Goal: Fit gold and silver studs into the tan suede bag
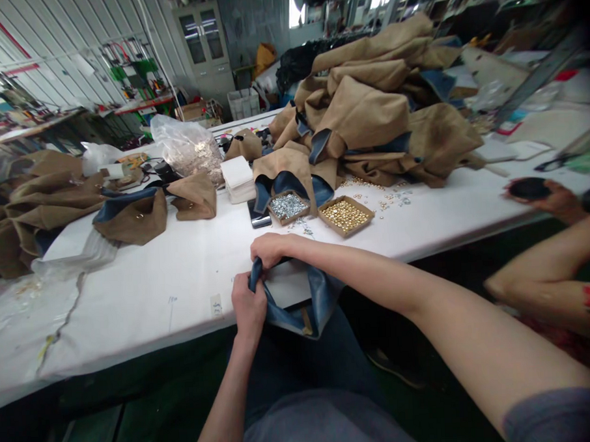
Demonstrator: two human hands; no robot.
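Both hands grip a blue fabric piece at the table's near edge.

The left hand (248,308) is fisted on the blue fabric piece (308,305), and the right hand (268,249) pinches its upper edge against the table (190,278), forearm stretched forward; this looks like positioning, calling for a stud from the gold-stud tray (346,215) beyond.

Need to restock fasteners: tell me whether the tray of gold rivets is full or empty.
Full, or close to it. The tray of gold rivets on the white table shows rivets covering its whole floor, with more scattered loose beside it.
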